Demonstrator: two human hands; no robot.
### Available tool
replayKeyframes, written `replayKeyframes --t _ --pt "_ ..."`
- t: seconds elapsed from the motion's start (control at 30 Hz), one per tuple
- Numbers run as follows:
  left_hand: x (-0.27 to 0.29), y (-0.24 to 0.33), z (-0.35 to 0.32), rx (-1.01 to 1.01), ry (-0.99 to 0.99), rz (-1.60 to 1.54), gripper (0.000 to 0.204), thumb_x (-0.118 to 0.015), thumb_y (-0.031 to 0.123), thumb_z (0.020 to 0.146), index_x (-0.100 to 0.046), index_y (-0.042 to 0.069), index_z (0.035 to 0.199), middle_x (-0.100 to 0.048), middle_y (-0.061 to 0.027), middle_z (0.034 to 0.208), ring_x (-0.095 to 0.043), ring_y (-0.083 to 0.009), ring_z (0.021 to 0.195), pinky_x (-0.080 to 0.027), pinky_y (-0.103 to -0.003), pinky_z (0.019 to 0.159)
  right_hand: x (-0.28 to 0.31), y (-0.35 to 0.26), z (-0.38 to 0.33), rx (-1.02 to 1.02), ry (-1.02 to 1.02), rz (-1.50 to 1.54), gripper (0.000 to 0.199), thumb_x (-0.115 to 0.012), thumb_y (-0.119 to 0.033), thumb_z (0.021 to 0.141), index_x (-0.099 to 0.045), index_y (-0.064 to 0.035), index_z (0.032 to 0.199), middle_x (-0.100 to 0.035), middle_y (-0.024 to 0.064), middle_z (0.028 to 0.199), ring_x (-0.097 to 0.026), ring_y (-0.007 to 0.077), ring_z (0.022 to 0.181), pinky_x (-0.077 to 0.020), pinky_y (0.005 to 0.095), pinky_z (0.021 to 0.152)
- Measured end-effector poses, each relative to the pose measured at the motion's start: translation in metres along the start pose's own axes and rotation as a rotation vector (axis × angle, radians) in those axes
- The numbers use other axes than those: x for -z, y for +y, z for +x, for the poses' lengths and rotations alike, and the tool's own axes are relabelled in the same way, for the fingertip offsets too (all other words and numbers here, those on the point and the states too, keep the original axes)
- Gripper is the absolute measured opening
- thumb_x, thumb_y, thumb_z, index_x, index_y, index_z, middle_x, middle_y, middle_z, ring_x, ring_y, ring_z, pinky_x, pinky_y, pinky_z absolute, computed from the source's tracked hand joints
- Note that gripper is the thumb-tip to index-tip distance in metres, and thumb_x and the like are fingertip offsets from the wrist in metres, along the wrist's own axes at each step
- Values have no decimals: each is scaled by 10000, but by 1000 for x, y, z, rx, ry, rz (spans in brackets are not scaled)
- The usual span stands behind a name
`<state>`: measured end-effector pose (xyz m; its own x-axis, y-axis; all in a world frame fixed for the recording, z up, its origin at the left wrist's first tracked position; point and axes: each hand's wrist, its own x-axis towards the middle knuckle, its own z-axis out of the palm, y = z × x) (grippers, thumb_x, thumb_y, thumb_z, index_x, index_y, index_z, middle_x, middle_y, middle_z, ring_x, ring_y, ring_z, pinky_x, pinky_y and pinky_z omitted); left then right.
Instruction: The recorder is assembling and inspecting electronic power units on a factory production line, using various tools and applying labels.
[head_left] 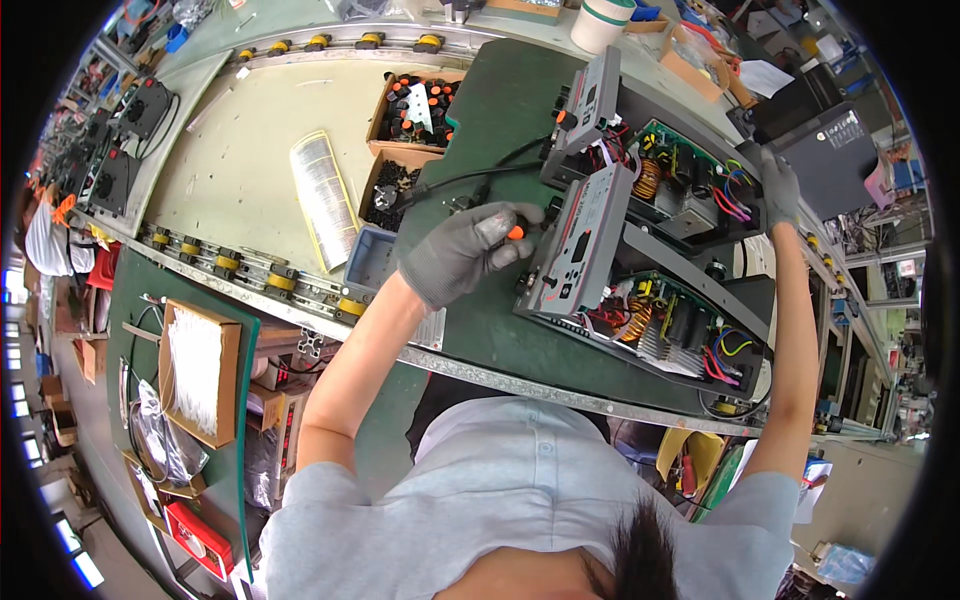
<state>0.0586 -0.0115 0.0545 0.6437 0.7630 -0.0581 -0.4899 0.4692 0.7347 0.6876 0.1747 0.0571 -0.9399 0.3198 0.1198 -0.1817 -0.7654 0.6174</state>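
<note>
My left hand [462, 256], in a grey glove, pinches a small knob with an orange cap [516, 232]. It is just left of the grey front panel [588, 228] of the nearer machine. That machine lies uncovered, its copper coil, circuit boards and heat sink [670, 345] showing. Behind it stands a second, similar machine [680, 165], also uncovered, with a tilted front panel [596, 98] bearing an orange-capped knob. My right hand [779, 190], gloved too, grips the rear end of this farther machine; some of its fingers are hidden.
A carton of orange-and-black knobs [440, 100] and a carton of small black parts [410, 165] are left of the machines. A blue bin [370, 262] and a printed sheet [322, 195] lie nearby. A black cable [470, 176] crosses the green mat [490, 110]. Yellow rollers [280, 281] line the bench.
</note>
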Motion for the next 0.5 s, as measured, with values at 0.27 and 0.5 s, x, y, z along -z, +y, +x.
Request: replayKeyframes --t 0.27,0.5 --pt "-10 -11 -11 20 86 118 380 -578 340 860 -555 7 1042 -529 -18 830 -490 -79 691 -396 -175 608 2 -25 4 -93 50 -49 557 -481 -468 824 -575 5 1104 -601 227 1045 -558 327 1021 -393 343 885" --pt "-17 7 -12 117 -35 255 302 -596 267 856 -589 17 1025 -592 -34 884 -558 -84 753 -463 -200 656 1 -28 -4 -56 85 -85 549 -505 -459 815 -590 5 1094 -618 210 1024 -579 302 992 -411 337 865"
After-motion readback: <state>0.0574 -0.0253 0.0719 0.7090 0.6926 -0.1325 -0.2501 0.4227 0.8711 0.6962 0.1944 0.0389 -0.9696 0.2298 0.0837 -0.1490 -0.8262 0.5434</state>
